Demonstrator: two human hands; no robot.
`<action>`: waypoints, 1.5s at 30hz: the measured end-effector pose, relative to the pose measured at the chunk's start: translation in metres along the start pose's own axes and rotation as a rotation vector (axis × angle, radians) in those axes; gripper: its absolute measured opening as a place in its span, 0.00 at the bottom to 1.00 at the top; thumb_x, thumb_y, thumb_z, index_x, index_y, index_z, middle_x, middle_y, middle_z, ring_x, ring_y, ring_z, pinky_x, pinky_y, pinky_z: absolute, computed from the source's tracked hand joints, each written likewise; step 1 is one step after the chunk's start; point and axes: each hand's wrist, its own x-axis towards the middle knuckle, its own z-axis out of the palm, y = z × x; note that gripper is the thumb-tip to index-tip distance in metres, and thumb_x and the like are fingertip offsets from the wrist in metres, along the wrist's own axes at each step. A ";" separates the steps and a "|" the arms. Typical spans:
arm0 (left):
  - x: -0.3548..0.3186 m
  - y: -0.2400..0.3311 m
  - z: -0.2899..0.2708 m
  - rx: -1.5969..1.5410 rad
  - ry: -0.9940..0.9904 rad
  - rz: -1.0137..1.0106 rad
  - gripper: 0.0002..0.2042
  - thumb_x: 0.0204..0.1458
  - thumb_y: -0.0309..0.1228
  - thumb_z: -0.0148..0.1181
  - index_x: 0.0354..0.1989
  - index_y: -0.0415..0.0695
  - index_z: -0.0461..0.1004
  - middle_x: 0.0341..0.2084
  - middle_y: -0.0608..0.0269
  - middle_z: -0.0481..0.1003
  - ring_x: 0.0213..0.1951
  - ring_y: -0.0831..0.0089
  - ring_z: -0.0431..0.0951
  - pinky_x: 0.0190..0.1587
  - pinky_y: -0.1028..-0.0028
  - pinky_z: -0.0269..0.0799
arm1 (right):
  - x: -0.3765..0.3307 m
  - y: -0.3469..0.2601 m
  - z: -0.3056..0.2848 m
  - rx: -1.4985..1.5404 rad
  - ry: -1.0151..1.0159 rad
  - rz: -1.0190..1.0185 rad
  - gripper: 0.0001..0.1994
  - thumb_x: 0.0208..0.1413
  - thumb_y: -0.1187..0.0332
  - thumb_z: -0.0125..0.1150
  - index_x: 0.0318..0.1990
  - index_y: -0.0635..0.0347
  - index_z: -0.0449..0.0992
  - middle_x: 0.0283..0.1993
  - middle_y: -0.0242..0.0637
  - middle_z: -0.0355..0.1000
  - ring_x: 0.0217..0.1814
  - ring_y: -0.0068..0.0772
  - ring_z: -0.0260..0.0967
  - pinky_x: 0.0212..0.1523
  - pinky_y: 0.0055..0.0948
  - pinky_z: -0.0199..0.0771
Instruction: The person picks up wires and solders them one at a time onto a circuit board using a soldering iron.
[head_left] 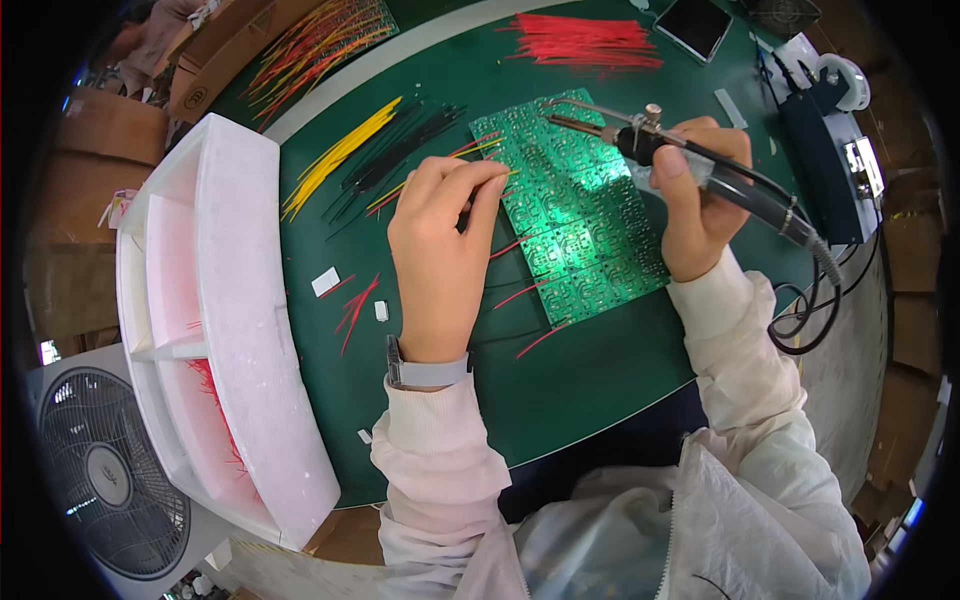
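Note:
A panel of green circuit boards (590, 250) lies in front of me, with red, yellow and black wires sticking out along its left edge. My left hand (435, 245) is over that edge, thumb and forefinger pinched on a thin yellow wire (514, 173); most of the wire is hidden by the hand. In my right hand (705, 195) is a soldering iron (640, 142) with a curved metal feed tube. Its tip hovers above the upper part of the panel; whether it touches is unclear. Red wires (512, 295) trail from the panel's lower left edge.
Yellow wires (340, 155) and black wires (395, 155) lie left of the panel, a red bundle (580, 42) beyond it. A white foam box (235, 300) stands at the left, near a fan (110, 475). The soldering station (825, 160) and its cable are at the right.

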 end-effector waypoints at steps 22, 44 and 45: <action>0.000 -0.012 0.011 0.098 0.014 0.010 0.05 0.47 0.29 0.65 0.31 0.43 0.79 0.28 0.71 0.74 0.28 0.79 0.64 0.32 0.79 0.60 | -0.016 -0.002 -0.007 -0.070 -0.014 0.179 0.15 0.46 0.65 0.58 0.36 0.68 0.66 0.30 0.44 0.67 0.19 0.20 0.59 0.22 0.16 0.60; 0.002 -0.006 0.013 0.102 0.013 0.008 0.04 0.43 0.22 0.64 0.28 0.40 0.78 0.27 0.62 0.72 0.30 0.70 0.73 0.33 0.74 0.68 | -0.018 -0.001 -0.006 -0.061 -0.030 0.221 0.15 0.47 0.65 0.57 0.36 0.69 0.65 0.30 0.44 0.68 0.18 0.19 0.60 0.21 0.15 0.60; 0.002 -0.007 0.013 0.102 0.013 0.007 0.04 0.43 0.22 0.64 0.28 0.40 0.78 0.27 0.62 0.72 0.30 0.69 0.73 0.33 0.74 0.69 | -0.017 -0.001 -0.006 -0.062 -0.032 0.216 0.15 0.47 0.65 0.57 0.36 0.69 0.65 0.30 0.44 0.68 0.18 0.19 0.60 0.21 0.15 0.60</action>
